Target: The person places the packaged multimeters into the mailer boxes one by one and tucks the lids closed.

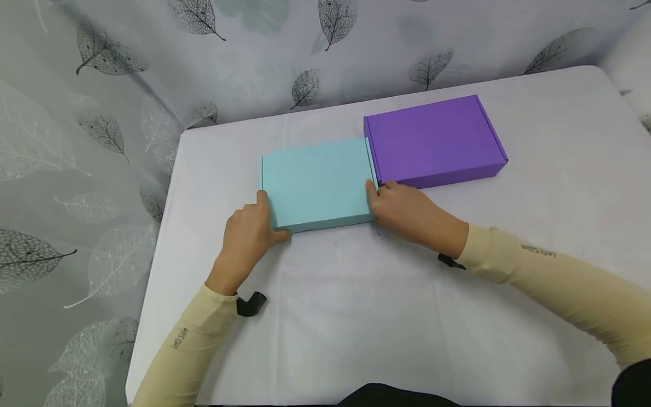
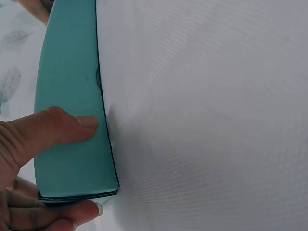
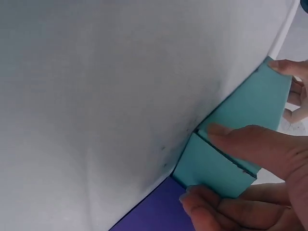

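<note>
A flat light-teal cardboard box (image 1: 317, 183) lies on the table beside a purple box (image 1: 434, 141), their sides meeting or nearly so. My left hand (image 1: 249, 232) grips the teal box at its near left corner. In the left wrist view its thumb (image 2: 62, 127) presses the front wall, with the fingers round the left end. At the near right corner my right hand (image 1: 407, 212) holds the same box. The right wrist view shows that thumb (image 3: 245, 144) on the front wall and the fingers at the right end, close to the purple box.
A white cloth covers the table (image 1: 356, 316). Behind it and to the left hangs a leaf-patterned curtain (image 1: 254, 62). The purple box stands right of the teal one, set slightly farther back.
</note>
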{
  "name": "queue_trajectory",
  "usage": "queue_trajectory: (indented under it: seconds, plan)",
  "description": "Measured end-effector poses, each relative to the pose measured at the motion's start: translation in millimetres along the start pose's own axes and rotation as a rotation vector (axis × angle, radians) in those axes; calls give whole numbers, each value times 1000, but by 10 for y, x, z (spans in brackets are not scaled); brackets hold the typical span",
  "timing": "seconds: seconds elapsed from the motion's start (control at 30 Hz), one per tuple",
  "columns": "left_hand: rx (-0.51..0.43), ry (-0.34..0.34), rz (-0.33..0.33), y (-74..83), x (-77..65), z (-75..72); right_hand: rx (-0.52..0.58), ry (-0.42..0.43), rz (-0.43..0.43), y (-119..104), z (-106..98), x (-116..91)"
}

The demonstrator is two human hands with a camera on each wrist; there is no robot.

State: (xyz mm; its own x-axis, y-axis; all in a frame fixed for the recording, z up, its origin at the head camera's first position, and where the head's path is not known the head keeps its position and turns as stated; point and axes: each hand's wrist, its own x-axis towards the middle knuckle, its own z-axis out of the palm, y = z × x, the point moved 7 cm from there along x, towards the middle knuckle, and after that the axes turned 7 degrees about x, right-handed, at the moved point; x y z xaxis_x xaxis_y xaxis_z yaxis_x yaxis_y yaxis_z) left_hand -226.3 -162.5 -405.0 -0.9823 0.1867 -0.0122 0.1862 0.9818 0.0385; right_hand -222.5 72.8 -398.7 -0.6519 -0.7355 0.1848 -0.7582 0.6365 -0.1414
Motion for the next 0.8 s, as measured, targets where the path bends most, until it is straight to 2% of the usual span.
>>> queue_trajectory:
  seconds: [0.33, 0.53, 0.8]
  plan:
    - [13, 14, 18, 40, 26, -45, -20, 28, 32, 32, -69, 20]
    - [0, 3, 13, 32, 43, -45, 4, -10, 76, 52, -66, 44]
    - [-20, -14, 17, 11, 18, -31, -31, -65, 74, 0, -53, 79]
